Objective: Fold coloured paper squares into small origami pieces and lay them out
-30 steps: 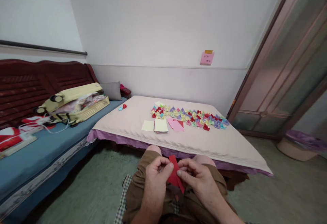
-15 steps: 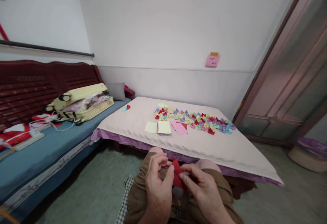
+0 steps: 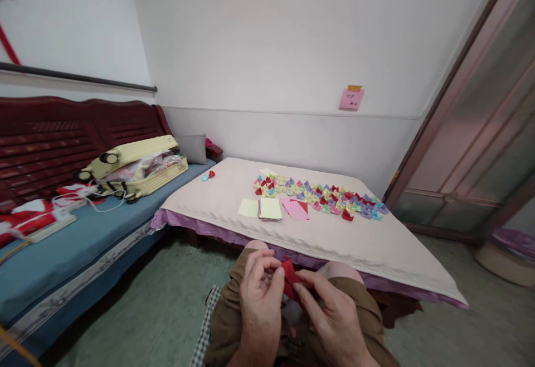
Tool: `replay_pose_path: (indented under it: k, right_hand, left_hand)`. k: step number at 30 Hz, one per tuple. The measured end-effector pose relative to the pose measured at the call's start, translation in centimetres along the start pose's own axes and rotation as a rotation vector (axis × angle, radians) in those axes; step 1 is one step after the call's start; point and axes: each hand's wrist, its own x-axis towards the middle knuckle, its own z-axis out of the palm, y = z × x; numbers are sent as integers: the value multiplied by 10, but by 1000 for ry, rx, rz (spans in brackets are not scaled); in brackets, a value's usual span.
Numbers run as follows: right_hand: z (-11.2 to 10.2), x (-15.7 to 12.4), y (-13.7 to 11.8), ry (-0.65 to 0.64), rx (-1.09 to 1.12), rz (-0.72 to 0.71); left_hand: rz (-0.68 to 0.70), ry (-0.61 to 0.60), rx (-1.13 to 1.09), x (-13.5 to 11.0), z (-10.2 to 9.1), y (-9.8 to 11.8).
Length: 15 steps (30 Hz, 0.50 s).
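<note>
Between both hands, above my lap, is a small folded piece of red paper (image 3: 290,279). My left hand (image 3: 261,294) pinches its left side with thumb and fingers. On its lower right, my right hand (image 3: 332,308) grips with thumb and forefinger. Parts of the paper are hidden behind the fingers. Beyond my knees, a stack of pale yellow paper squares (image 3: 270,209) lies on the cloth-covered table (image 3: 209,205). Beside it are a loose yellow sheet (image 3: 248,207) and a pink sheet (image 3: 296,209) over a red one. Many small folded paper pieces (image 3: 321,195) in several colours spread behind them.
Left stands a wooden bench with a blue cushion (image 3: 104,227), holding an open yellow suitcase (image 3: 142,166) and a grey pillow (image 3: 192,148). A red and a blue folded piece (image 3: 211,174) sit at the table's far left. A bin (image 3: 507,255) stands right, near the door.
The red paper has shifted slightly and looks shorter between my fingers, its lower end drawn up. Both hands keep hold of it. The view has turned slightly to the left.
</note>
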Motion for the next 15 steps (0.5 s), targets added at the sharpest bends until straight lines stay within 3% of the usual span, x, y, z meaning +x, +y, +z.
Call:
replay_pose_path:
  k: [15]
  right_hand:
    - [2, -2, -4, 15, -72, -83]
  left_hand:
    - [-43, -3, 35, -4, 2, -1]
